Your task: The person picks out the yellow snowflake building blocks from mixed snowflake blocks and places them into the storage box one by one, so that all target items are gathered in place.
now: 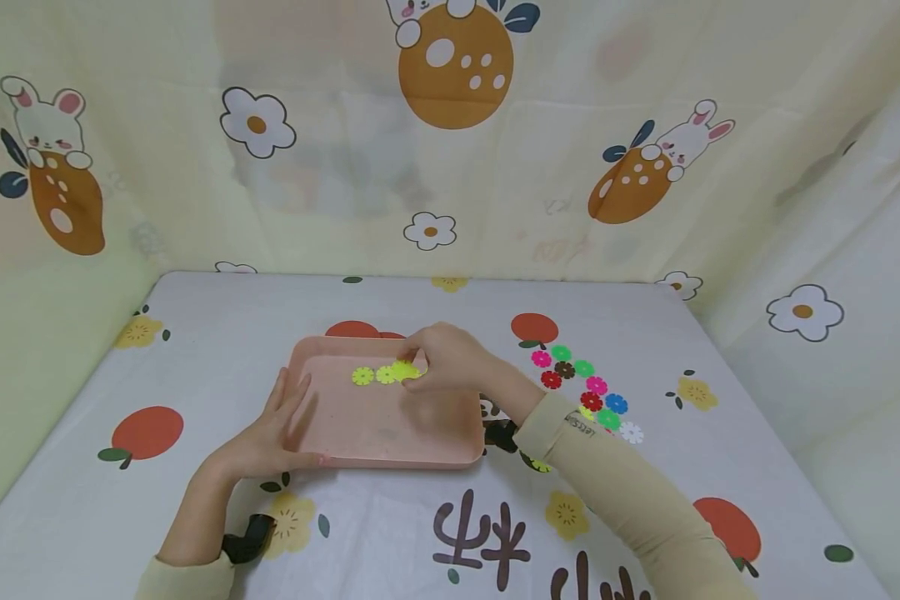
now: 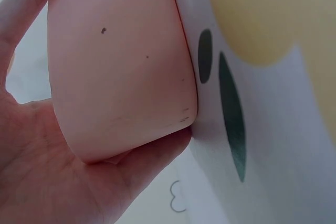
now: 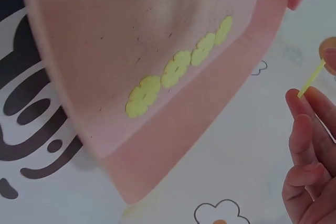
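A pink rectangular tray [image 1: 390, 433] lies on the table with several yellow flower-shaped pieces [image 3: 176, 69] in a row along its far side. My left hand [image 1: 258, 437] holds the tray's near left corner, thumb at the front edge and fingers spread along the left side. Over the tray's far right part, my right hand [image 1: 450, 360] pinches another thin yellow flower-shaped piece [image 3: 311, 78], seen edge-on in the right wrist view. The head view partly hides the row's right end behind that hand.
Right of the tray lie loose flower-shaped pieces [image 1: 596, 384] in red, pink, green, blue, brown and white, partly behind the right forearm. A printed cloth [image 1: 217, 333] covers the table. Patterned curtains [image 1: 330, 192] stand behind and at the sides.
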Tool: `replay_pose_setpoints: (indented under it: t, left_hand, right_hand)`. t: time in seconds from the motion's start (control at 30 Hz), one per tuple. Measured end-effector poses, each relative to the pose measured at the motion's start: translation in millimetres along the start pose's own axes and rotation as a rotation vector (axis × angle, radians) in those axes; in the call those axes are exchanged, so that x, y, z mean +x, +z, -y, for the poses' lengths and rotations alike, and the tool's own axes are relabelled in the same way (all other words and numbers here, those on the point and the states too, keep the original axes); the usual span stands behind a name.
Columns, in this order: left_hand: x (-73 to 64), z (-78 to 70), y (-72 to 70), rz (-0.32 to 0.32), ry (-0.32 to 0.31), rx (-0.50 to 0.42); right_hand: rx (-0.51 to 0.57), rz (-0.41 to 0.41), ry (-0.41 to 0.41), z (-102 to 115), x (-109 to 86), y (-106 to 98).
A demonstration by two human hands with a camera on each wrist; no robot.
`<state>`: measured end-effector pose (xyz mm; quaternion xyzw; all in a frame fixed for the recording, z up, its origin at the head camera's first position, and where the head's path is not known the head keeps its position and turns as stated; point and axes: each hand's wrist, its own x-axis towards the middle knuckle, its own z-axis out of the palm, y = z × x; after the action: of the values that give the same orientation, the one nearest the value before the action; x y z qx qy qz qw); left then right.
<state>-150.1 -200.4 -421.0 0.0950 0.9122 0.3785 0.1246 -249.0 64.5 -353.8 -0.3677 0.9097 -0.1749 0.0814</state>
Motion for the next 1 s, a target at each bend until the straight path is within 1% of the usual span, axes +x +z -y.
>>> replay_pose_setpoints:
  t: [0.13,0.3,0.4,0.5,0.67,0.77,1.0]
  left_hand:
    - [-0.3,-0.9,-0.4,0.004,-0.007,0.003]
    - [-0.7,-1.9,-1.2,0.014,-0.002,0.004]
    - [-1.3,-1.8,-1.7,0.015,-0.002,0.004]
    - [-1.5,-1.5,-1.6,0.018,0.006,0.005]
    - [-1.2,-1.4,-1.4,0.021,0.021,-0.002]
    - [-0.9,-0.7,-1.4,0.022,0.016,0.002]
    - [-1.5,1.3,-2.0,0.019,0.005,0.002]
  right_hand:
    - [-0.008,0.05,0.015,7,11.1,3]
    - [0.004,0.111,0.062,13,22.8,10]
    - [0.038,0.131,0.086,15,28.0,17]
    - [0.043,0.136,0.093,14,32.1,27]
    - [0.025,0.131,0.049,15,38.0,38]
    - [0.011,0.142,0.025,18,41.7,42]
    - [-0.078,0.149,-0.033,22,53.1,53]
